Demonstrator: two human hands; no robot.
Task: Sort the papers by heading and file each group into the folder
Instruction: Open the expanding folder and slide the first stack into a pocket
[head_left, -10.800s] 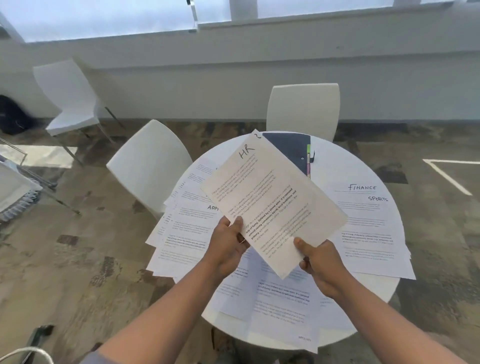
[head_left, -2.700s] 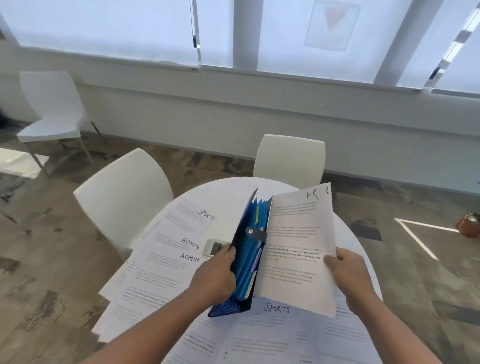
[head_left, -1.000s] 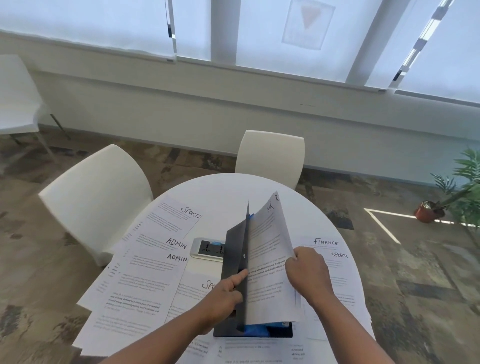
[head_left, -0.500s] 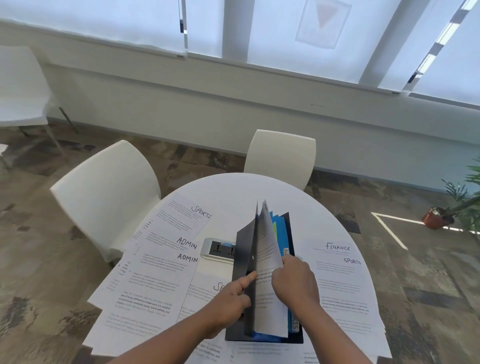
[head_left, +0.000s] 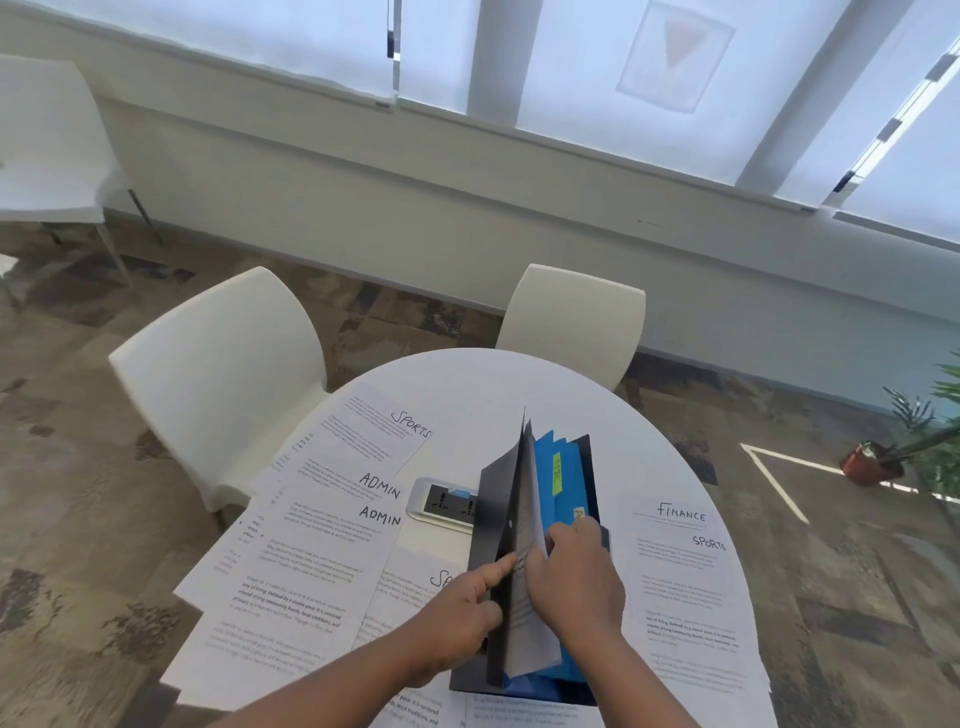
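A dark expanding folder (head_left: 494, 525) with blue dividers (head_left: 567, 483) stands open on the round white table (head_left: 467, 379). The HR papers (head_left: 529, 519) stand nearly edge-on inside its front pocket, just behind the dark cover. My left hand (head_left: 462, 613) grips the cover, forefinger stretched along it. My right hand (head_left: 574, 582) holds the papers from the right, fingers curled on them. Sheets headed SPORTS (head_left: 374, 431) and ADMIN (head_left: 332, 525) lie to the left. Sheets headed FINANCE (head_left: 675, 525) and SPORTS lie to the right.
A white power-socket unit (head_left: 441, 501) is set in the table left of the folder. Two white chairs (head_left: 223, 374) (head_left: 571, 317) stand at the table's far side, a third (head_left: 47, 156) at far left. A potted plant (head_left: 872, 462) stands on the floor at right.
The HR papers have sunk deeper into the folder and turned nearly edge-on. My right hand has pushed down and in with them. The left hand still holds the cover.
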